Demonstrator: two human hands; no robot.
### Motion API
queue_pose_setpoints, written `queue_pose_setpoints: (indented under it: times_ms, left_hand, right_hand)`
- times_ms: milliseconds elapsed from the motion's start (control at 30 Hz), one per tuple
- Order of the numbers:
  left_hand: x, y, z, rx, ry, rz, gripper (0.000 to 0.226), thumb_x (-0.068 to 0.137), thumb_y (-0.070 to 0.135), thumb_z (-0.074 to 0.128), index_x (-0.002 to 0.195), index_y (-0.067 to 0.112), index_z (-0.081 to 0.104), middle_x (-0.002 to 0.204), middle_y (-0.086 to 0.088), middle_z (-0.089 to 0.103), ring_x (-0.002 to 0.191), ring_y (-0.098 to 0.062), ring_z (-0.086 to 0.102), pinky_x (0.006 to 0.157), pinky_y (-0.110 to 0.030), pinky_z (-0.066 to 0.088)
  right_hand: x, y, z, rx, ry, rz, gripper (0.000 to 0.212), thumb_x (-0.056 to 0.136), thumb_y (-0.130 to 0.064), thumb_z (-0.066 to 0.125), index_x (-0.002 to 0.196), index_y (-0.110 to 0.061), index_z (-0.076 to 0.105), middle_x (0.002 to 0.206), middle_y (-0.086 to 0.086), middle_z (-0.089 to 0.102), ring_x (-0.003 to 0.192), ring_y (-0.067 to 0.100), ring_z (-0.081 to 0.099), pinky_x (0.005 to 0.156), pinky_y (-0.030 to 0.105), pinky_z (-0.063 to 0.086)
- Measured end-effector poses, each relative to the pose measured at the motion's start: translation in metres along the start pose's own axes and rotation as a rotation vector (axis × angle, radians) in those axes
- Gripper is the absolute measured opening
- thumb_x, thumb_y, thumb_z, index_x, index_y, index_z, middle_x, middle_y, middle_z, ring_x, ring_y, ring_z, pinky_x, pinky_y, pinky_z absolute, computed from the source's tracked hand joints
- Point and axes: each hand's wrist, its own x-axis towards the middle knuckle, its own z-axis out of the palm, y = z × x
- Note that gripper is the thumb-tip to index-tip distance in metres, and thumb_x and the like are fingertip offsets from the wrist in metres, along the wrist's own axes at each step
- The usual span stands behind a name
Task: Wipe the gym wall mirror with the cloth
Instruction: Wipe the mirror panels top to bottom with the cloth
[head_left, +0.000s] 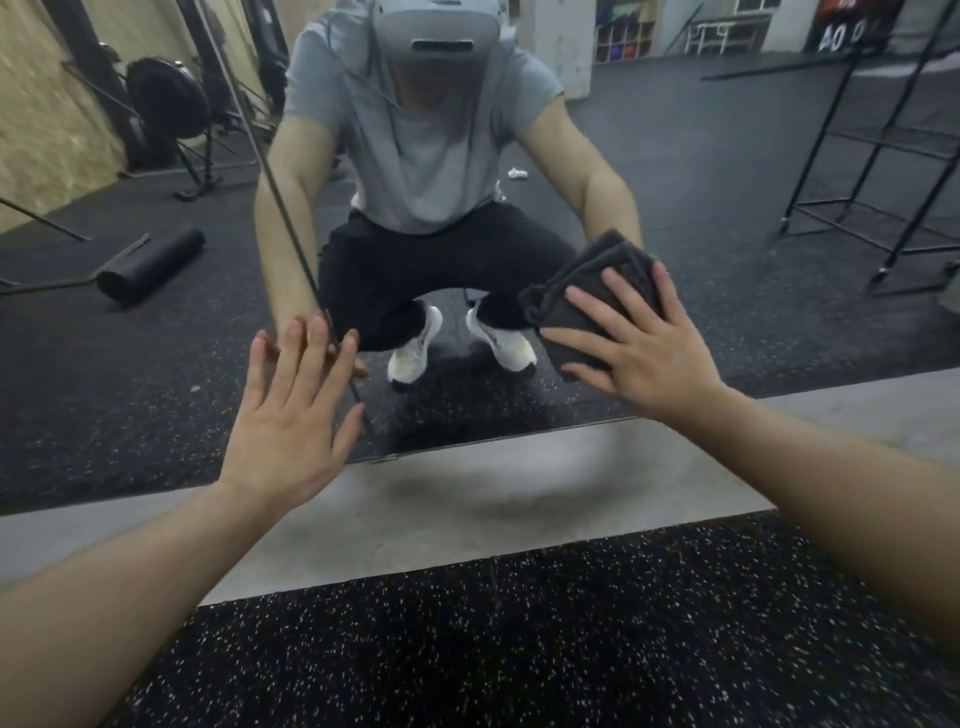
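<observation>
Nearest the camera lies the speckled rubber floor (467, 649), with a grey concrete sill (467, 499) beyond it running along the foot of the mirror (130, 364).

On the left, the left hand (291, 426) is raised with its fingers straight and spread, holding nothing; its fingertips (311, 332) lie at the glass low down, close to the dark seam (291, 218) that runs up the mirror. They seem to touch the surface, meeting their own reflection, though contact is hard to confirm.

To the right, the right hand (644, 353) presses flat, fingers splayed and straight, on the folded dark cloth (597, 280), which sits against the lower mirror, just above the sill. The palm pins it; nothing is curled round it.

The cloth looks soft, light and thick, folded into several layers, so it should bunch or unfold if pushed by one edge. I judge that a broad palm over its middle, as here, holds it best. The glass is hard, smooth and breakable, so it wants even, moderate pressure, and the cloth may slide freely on it.
</observation>
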Motion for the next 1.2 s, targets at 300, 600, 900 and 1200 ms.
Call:
queue_pose_setpoints:
  times_ms: [300, 600, 900, 1200]
  left_hand:
    - [0.003, 0.000, 0.001, -0.038, 0.062, 0.022, 0.070, 0.102, 0.039, 0.035, 0.163, 0.011, 0.019, 0.170, -0.010, -0.006, 0.159, -0.026, -0.009, 0.127, -0.049, -0.011]
    - [0.012, 0.015, -0.010, -0.078, 0.086, 0.137, 0.067, 0.103, 0.036, 0.035, 0.161, 0.007, 0.024, 0.171, -0.015, 0.010, 0.159, -0.027, 0.003, 0.128, -0.054, 0.002]
    - [0.065, 0.071, -0.034, -0.129, 0.157, 0.332, 0.061, 0.096, 0.032, 0.052, 0.155, 0.018, 0.045, 0.166, -0.014, 0.029, 0.158, -0.030, 0.014, 0.128, -0.053, 0.005]
    - [0.082, 0.094, -0.047, -0.116, 0.174, 0.437, 0.057, 0.095, 0.033, 0.048, 0.150, 0.017, 0.052, 0.164, -0.015, 0.034, 0.155, -0.034, 0.023, 0.127, -0.056, 0.008]
  right_hand:
    - [0.044, -0.077, 0.014, 0.052, -0.003, 0.074, 0.052, 0.105, -0.056, 0.049, 0.155, -0.047, 0.038, 0.167, 0.001, 0.030, 0.153, 0.039, 0.017, 0.122, 0.068, -0.002]
    - [0.043, -0.083, 0.021, 0.038, -0.072, -0.197, 0.055, 0.105, -0.053, 0.049, 0.157, -0.042, 0.037, 0.166, -0.008, 0.032, 0.154, 0.023, 0.023, 0.126, 0.055, 0.004]
    - [-0.057, 0.010, -0.007, 0.003, -0.078, 0.546, 0.061, 0.099, -0.063, 0.055, 0.154, -0.042, 0.040, 0.165, 0.012, 0.032, 0.151, 0.047, 0.025, 0.117, 0.073, 0.022]
    - [-0.009, -0.054, 0.004, 0.167, -0.079, 0.766, 0.063, 0.102, -0.061, 0.043, 0.159, -0.037, 0.027, 0.167, 0.021, 0.019, 0.151, 0.054, 0.011, 0.119, 0.074, 0.006]
